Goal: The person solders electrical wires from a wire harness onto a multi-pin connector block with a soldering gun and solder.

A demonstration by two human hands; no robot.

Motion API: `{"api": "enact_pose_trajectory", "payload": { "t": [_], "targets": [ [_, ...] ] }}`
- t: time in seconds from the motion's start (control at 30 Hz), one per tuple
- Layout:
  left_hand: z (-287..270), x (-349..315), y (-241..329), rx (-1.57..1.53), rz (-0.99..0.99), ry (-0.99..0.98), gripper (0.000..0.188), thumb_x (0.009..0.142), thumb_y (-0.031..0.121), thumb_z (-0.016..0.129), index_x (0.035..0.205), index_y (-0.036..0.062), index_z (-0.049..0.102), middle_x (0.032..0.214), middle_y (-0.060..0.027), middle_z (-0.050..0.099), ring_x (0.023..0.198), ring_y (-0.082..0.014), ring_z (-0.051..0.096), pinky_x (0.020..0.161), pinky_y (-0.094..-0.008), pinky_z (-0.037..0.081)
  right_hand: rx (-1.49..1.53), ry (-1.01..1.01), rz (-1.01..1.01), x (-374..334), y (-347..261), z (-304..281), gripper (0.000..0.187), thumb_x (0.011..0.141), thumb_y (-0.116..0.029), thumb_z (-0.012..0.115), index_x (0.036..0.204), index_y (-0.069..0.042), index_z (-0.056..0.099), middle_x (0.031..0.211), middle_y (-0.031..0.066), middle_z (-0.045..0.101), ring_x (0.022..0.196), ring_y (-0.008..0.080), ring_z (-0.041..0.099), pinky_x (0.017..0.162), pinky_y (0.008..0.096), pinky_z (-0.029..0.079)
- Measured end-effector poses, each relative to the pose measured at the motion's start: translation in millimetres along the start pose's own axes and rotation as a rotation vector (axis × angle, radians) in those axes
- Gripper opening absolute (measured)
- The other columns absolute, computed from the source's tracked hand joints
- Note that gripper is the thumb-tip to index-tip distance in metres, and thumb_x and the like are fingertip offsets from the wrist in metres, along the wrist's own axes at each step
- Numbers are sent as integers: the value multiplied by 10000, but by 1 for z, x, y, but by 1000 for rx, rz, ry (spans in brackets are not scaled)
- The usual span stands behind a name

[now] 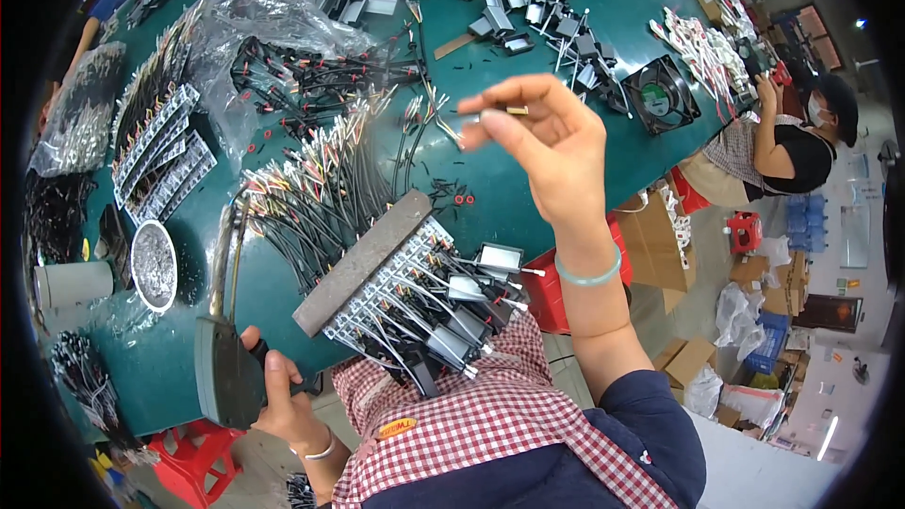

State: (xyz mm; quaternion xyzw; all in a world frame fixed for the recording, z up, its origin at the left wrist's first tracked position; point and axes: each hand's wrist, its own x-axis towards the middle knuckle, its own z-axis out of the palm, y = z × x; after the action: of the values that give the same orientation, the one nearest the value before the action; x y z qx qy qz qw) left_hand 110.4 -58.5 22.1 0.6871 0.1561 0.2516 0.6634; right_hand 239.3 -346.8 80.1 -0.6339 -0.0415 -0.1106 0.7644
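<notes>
My left hand [287, 405], low on the left, is closed around a dark green soldering gun [229, 372] with its long metal rod pointing up and away. Above the table my right hand [551, 137] is raised, thumb and fingers curved but apart. Its fingertips are blurred, and a small gold piece, perhaps a ring, shows at one finger. Nearest it on the left are loose black cables with stripped wire ends [443, 123]. Before me a dark flat bar [363, 264] lies across a rack of black cables [377, 311], which have bare coloured ends beyond and white connectors towards me.
A white bowl of silvery bits [154, 266] stands left, beside a grey cylinder [75, 284]. Black housings [504, 9], a fan [662, 94], cable bundles [311, 85] and plastic bags cover the green table [509, 188]. Another person [787, 141] works at far right.
</notes>
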Motion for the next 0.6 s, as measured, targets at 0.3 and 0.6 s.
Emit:
{"api": "enact_pose_trajectory", "payload": {
  "t": [0.3, 0.6],
  "targets": [
    [39, -13, 32, -338, -225, -199, 478, 782, -78, 630, 1239, -55, 488, 1103, -191, 608, 588, -133, 525, 475, -247, 438, 278, -229, 257, -79, 6, 21, 333, 857, 24, 674, 1173, 46, 568, 942, 94, 661, 883, 125, 641, 797, 244, 512],
    [56, -12, 23, -345, -325, -530, 431, 821, -42, 705, 1220, -40, 542, 1035, -104, 635, 744, -146, 637, 656, -272, 542, -42, -360, 368, -117, 4, 41, 227, 884, 27, 629, 1107, 74, 631, 997, 112, 624, 856, 149, 653, 709, 238, 563]
  ]
}}
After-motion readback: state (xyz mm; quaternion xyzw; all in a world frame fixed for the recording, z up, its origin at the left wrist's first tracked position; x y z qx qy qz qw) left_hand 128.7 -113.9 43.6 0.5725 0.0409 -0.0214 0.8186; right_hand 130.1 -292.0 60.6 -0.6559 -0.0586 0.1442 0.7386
